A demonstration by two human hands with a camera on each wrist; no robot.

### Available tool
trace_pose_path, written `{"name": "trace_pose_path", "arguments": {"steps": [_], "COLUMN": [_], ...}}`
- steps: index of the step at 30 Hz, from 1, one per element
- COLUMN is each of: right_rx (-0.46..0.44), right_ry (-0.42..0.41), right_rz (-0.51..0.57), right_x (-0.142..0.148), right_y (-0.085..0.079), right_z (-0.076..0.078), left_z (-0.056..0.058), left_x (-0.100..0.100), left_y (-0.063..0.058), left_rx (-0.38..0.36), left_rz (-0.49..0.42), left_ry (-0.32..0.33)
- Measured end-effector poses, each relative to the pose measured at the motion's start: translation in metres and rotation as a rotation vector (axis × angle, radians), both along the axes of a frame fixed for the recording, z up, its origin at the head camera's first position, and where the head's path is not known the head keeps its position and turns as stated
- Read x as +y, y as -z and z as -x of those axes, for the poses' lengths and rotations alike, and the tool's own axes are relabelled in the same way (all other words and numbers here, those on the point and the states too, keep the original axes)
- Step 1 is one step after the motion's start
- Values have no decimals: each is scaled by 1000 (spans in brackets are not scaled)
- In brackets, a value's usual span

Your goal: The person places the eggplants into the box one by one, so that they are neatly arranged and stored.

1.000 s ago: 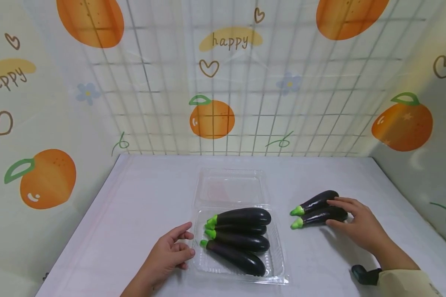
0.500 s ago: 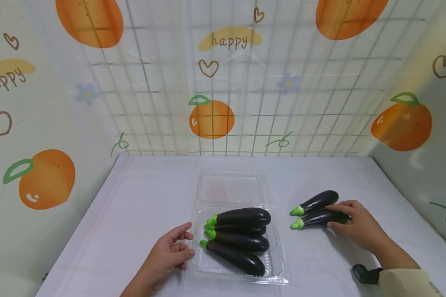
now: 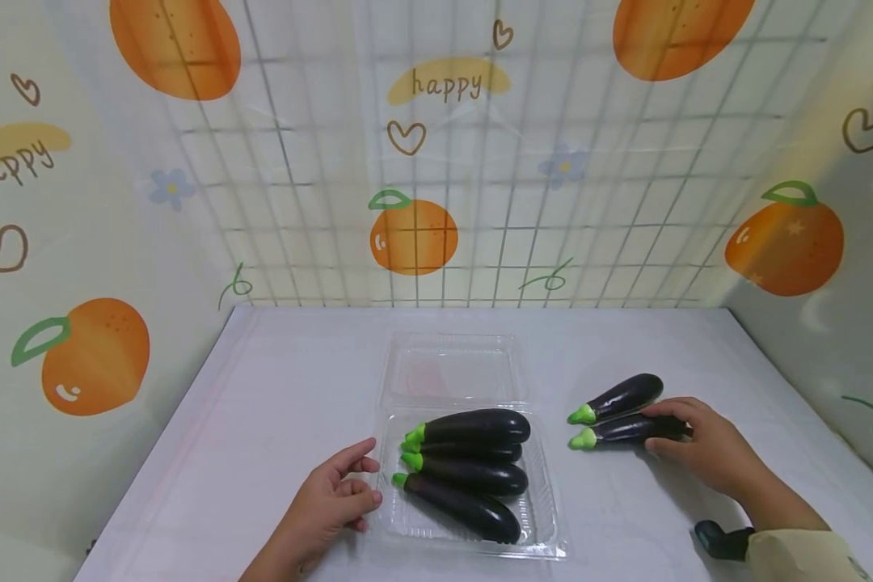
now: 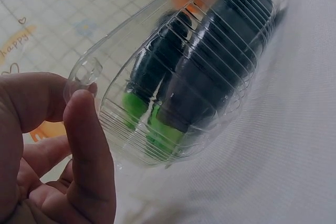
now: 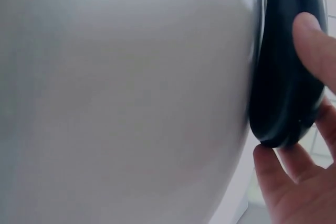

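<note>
Orange-printed walls (image 3: 320, 210); white tabletop (image 3: 291, 372)

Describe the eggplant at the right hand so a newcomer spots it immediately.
On the white table, look right of the clear container. There lie a farther eggplant and a nearer eggplant. Choose the nearer: the right hand holds its rounded end, not its neighbour's.

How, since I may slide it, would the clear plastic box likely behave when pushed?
The clear plastic box probably flexes, since its walls look thin and ribbed. The open lid, laid out behind, would likely drag along. The four eggplants inside may roll, being rounded and glossy.
</note>
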State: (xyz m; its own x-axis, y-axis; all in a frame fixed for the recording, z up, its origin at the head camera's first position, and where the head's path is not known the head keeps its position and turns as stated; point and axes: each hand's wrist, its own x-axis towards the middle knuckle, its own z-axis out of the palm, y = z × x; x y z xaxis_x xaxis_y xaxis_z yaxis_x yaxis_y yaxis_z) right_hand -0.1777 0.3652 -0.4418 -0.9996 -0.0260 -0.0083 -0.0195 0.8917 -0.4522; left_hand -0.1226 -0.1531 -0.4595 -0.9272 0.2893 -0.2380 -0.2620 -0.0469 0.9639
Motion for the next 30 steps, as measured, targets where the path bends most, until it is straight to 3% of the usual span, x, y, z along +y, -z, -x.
{"name": "trace_pose_path", "arguments": {"steps": [19,26,30], "right_rx": [32,138,155], "right_ry": [12,-12,-22], "right_rz": [111,98,117], "right_x": [-16,-34,-44], "right_y": [-14,-22,-29], "right_z": [-15,-20,-22], "left_z": [0,0,0], "left_x": [0,0,0], "left_y": [2,2,1], "left_rx": [11,13,12], "left_rz": [5,7,8], "left_ry": [-5,-5,-5]}}
